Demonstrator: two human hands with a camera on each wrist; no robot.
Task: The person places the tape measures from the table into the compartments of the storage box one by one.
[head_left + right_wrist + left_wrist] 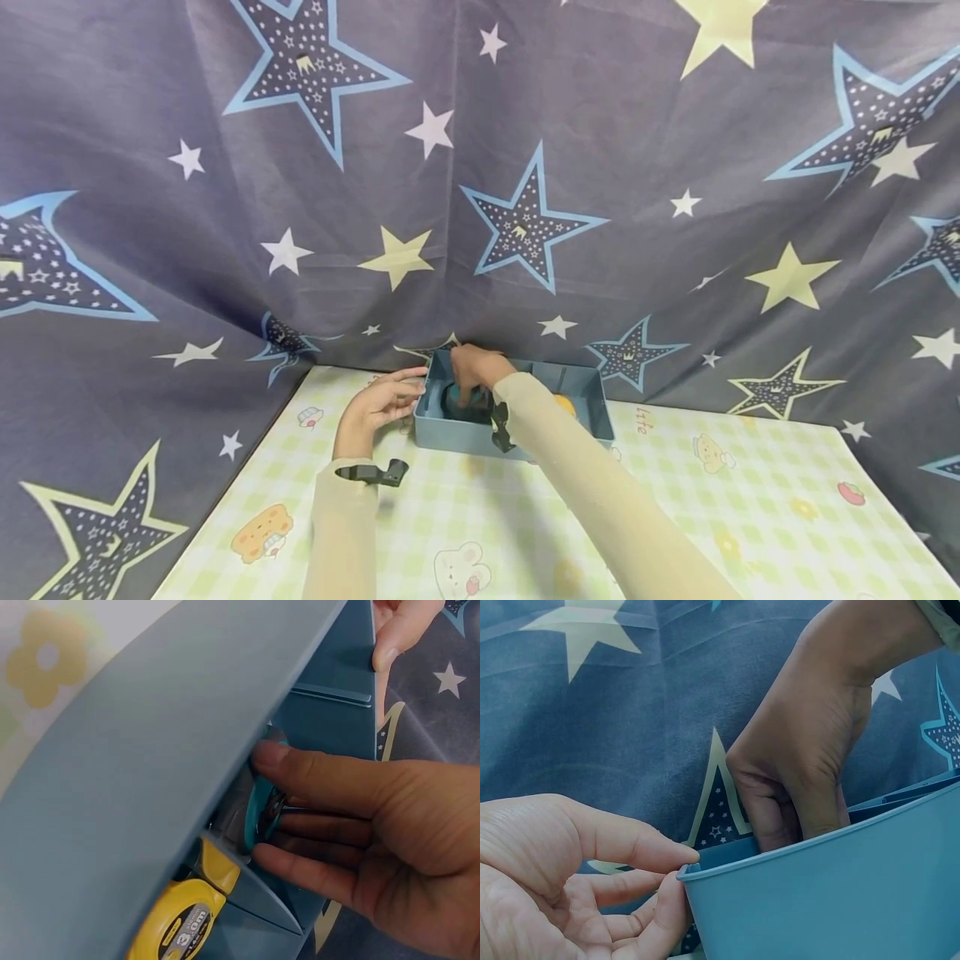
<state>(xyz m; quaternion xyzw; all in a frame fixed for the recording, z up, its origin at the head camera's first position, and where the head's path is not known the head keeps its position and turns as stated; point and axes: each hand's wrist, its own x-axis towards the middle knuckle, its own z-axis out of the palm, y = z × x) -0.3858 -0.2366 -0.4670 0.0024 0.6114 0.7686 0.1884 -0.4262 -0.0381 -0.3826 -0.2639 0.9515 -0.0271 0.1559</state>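
A blue-grey divided box (465, 435) stands on the table against the curtain. My left hand (384, 402) holds its left end, with fingertips (684, 859) at the corner of the rim. From above, my right hand (480, 369) reaches into the left part of the box. There it grips a rounded teal and dark grey object (259, 806) between thumb and fingers. The grip covers much of this object, and its kind I cannot tell. Beside it, past a divider, lies a yellow tape measure (180, 919).
A green-checked cloth with cartoon prints covers the table (675, 500). Directly behind the box hangs a dark curtain (645, 275) with stars. Low dividers (262, 885) split the inside of the box. My right forearm crosses over its front wall.
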